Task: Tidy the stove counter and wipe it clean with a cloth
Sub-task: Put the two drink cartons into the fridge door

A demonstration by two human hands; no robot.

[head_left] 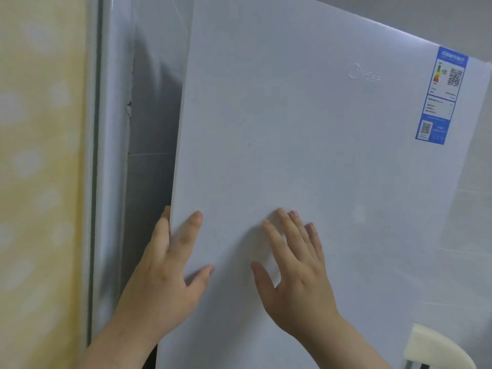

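Head view: no stove bench and no cloth anywhere in frame, so impossible to say which way either lies from the hands; presumably somewhere off behind or beside this viewpoint.

Filling the frame instead, a white refrigerator door (306,155), long axis upright, tilted a little by the wide lens, with a faint brand logo (364,74) near the top.

Left hand (170,278) clamped on the door's left edge: index finger and thumb on the front face, remaining fingers tucked round behind the edge. Right hand (298,278) just beside it, nearer the door's middle, laid flat on the face with fingers straight and spread, holding nothing. Both hands low on the door, near each other but apart.

Dark gap behind that left edge; cannot tell whether the door is fully closed or slightly ajar.

Judged step: swinging or pressing the door as part of the tidying, with no sign here of wiping begun. Coming move likely turning on the left edge: left hand nearer to it and the only one with purchase, right hand fit only for pushing.

Further out:
- blue energy label (442,97) at the door's upper right
- grey tiled wall (157,89) behind the door on the left
- pale glossy frame (111,155) next to that
- yellow patterned surface (40,155) at far left
- cream curved object (431,347) at bottom right, kind unclear
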